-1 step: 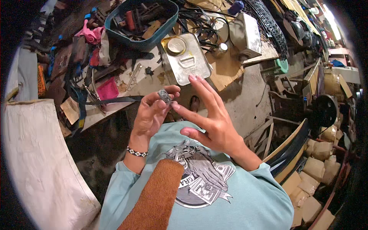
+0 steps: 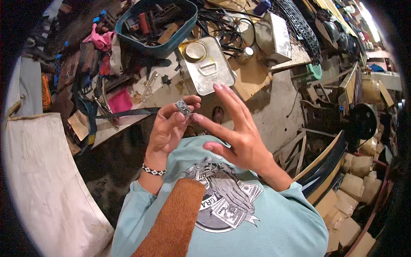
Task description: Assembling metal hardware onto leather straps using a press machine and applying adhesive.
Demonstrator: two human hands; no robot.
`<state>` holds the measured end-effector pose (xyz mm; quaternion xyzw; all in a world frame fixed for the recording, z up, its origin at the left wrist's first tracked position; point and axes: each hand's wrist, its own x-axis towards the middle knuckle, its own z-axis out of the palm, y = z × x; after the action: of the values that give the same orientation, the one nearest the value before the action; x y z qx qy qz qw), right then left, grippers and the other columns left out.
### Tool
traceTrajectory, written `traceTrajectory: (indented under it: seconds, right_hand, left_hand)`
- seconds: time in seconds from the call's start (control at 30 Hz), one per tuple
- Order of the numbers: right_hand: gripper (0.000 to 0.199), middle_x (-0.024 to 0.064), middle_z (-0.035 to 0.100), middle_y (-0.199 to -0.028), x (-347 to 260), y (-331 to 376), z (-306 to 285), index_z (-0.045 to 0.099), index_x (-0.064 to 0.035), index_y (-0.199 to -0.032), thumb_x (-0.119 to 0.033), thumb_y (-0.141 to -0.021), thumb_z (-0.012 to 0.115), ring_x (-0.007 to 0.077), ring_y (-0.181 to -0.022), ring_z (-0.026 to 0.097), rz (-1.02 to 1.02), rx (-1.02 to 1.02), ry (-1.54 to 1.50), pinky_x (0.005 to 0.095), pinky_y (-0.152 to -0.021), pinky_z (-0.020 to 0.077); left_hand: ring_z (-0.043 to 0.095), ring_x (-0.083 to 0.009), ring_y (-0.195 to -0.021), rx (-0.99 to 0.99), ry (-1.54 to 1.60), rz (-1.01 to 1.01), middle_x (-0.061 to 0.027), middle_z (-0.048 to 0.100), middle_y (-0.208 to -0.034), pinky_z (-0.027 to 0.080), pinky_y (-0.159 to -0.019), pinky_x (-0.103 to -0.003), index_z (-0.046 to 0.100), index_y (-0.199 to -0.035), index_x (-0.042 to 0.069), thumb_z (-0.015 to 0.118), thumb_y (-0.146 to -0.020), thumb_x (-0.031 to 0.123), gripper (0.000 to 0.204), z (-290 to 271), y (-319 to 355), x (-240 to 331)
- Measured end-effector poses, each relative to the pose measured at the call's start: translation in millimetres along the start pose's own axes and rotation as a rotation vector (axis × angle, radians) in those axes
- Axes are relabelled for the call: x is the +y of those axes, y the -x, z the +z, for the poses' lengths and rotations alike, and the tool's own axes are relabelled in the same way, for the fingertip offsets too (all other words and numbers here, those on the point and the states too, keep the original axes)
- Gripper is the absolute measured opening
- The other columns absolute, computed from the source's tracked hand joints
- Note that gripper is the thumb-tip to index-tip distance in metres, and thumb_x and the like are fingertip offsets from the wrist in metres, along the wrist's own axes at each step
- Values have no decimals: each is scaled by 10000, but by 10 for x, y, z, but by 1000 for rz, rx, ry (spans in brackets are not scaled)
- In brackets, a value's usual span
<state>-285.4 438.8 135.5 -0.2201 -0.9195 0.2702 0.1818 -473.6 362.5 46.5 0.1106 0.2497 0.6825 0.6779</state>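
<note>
Head view: your left hand (image 2: 169, 128) pinches a small silvery metal part (image 2: 184, 107) at chest height, presenting it; your right hand (image 2: 233, 130), fingers spread, touches it with a fingertip, above the cluttered workbench (image 2: 252, 75).

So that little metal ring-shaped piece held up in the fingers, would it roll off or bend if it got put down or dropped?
The small metal piece looks round and rigid, so it probably would not bend. Its shape suggests it could roll on the cluttered workbench if set on edge. The left hand pinches it at the fingertips while the right hand touches it, so it seems light, perhaps slippery.
</note>
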Motion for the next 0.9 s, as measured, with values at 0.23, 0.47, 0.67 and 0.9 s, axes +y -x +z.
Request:
traceTrajectory:
  seconds: [0.23,0.47,0.67,0.9]
  right_hand:
    - [536,246,303,-1496,72,217,-21,607,-169,-1270,-288,-769,756,437,-1354,347,98,267,-9,504,-1084,323]
    - [521,242,301,-1497,10,484,-30,610,-135,-1254,-318,-783,740,432,-1351,348,142,389,-38,490,-1088,327]
    - [511,259,274,-1501,-20,964,-171,608,-147,-1295,-299,-820,722,421,-1388,291,213,539,-88,494,-1110,281]
    - [557,253,251,-1513,-143,1617,-306,566,-151,-1336,-336,-831,712,425,-1395,268,314,678,-36,502,-1111,276]
  left_hand:
    - [563,-254,-1114,-130,-76,-49,-192,549,-1288,490,-882,-334,690,-1054,-37,726,-825,116,278,63,-135,-55]
    - [579,-211,-1043,-186,-238,-99,-170,554,-1278,468,-879,-316,701,-1033,-17,750,-817,184,299,375,-250,-217]
    - [569,-211,-1055,-341,-332,-157,-170,560,-1258,452,-889,-323,711,-1010,5,768,-803,179,276,668,-318,-499]
    - [559,-209,-1073,-485,-525,-240,-172,565,-1235,444,-921,-319,719,-921,19,779,-785,143,194,1097,-236,-1002]
